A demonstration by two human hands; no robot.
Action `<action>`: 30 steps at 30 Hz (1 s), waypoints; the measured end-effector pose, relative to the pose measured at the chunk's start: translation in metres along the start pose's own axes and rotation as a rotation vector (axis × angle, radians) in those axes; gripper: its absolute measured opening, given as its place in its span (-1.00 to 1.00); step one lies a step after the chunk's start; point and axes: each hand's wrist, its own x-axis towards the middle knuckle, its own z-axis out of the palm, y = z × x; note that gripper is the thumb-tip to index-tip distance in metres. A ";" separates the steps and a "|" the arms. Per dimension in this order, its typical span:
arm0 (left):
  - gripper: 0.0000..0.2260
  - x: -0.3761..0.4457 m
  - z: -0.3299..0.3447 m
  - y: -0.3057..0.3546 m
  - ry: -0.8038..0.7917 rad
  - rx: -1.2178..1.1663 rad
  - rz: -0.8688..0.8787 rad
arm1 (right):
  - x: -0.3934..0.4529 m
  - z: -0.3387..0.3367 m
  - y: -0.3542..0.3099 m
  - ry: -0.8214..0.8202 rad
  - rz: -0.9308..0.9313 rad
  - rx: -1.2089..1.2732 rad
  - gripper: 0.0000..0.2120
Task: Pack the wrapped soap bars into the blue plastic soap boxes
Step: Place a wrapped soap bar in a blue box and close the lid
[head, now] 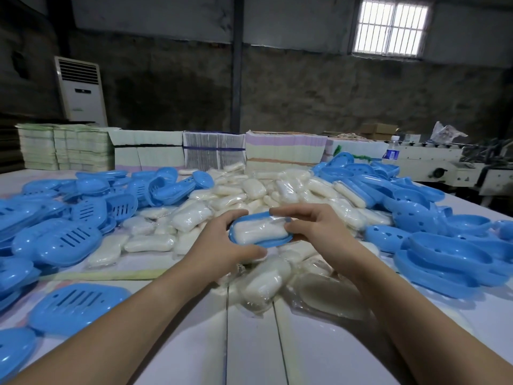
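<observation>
A wrapped soap bar [262, 230] is being pressed into a blue box [259, 241] (held above the soap pile [249, 195]), gripped by the left hand [222, 240] and right hand [311, 226]. It should be pushed flat, with the loose wrap tucked inside.

Blue soap boxes [69, 240], some slotted, flank white clear-wrapped soap bars [252, 190].

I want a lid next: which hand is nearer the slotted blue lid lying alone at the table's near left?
Left hand: the slotted lid lies below-left of it. Right hand is farther right.
</observation>
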 end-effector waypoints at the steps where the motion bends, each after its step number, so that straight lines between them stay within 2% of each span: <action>1: -0.34 0.000 0.000 0.000 -0.004 0.084 0.035 | -0.001 -0.003 -0.002 -0.007 -0.005 -0.037 -0.63; 6: -0.48 -0.003 -0.001 -0.006 -0.095 0.279 0.111 | -0.005 -0.013 -0.013 0.039 -0.101 -0.176 -0.66; 10: -0.50 -0.005 0.000 -0.008 -0.178 0.330 0.125 | -0.005 -0.017 -0.013 0.211 -0.144 -0.151 -0.73; 14: -0.52 -0.003 0.001 -0.008 -0.192 0.391 0.150 | 0.006 -0.028 -0.011 0.334 -0.096 -0.201 -0.72; 19: -0.46 -0.005 -0.003 -0.009 -0.199 0.466 0.168 | 0.009 -0.090 -0.014 0.565 -0.060 -0.432 -0.76; 22: -0.38 -0.006 -0.005 -0.010 -0.200 0.469 0.164 | -0.014 -0.154 -0.009 0.739 0.019 -0.646 -0.77; 25: -0.28 0.005 -0.005 -0.022 -0.151 0.505 0.169 | -0.052 -0.222 0.002 0.921 0.179 -0.920 -0.72; 27: -0.20 0.018 -0.005 -0.045 -0.157 0.523 0.147 | -0.081 -0.262 0.011 1.019 0.317 -1.053 -0.67; 30: -0.15 0.046 -0.010 -0.097 -0.163 0.485 0.144 | -0.120 -0.308 0.025 1.104 0.548 -1.122 -0.61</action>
